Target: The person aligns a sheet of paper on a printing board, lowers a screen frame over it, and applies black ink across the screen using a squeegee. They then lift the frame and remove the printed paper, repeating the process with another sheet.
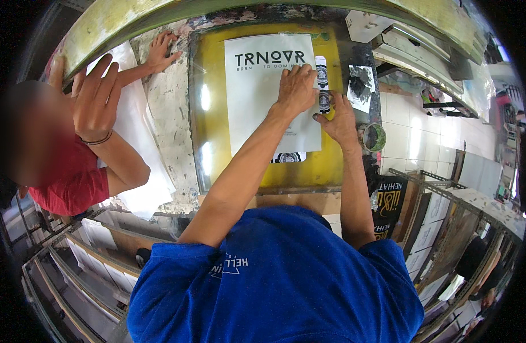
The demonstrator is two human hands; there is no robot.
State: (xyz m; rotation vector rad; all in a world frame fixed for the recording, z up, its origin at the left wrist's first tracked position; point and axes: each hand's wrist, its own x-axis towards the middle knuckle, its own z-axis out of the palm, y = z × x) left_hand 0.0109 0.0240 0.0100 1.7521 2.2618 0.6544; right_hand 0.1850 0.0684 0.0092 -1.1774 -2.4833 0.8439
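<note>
A white printed sheet with dark lettering lies on a yellow translucent panel in a frame. My left hand rests on the sheet's right part; its fingers are bent in and close together, their tips hidden. Whether they pinch anything is not visible. Along that right edge runs a narrow strip with black-and-white emblems. Against it is my right hand, thumb and fingers apart, fingertips at the strip's edge. Part of another emblem print shows below the sheet's bottom edge.
On the left stands a person in a red top, one hand on the worktop, the other raised. White paper lies beside them. A dark-smeared paper and a round container are right of the panel. Metal racks stand lower right.
</note>
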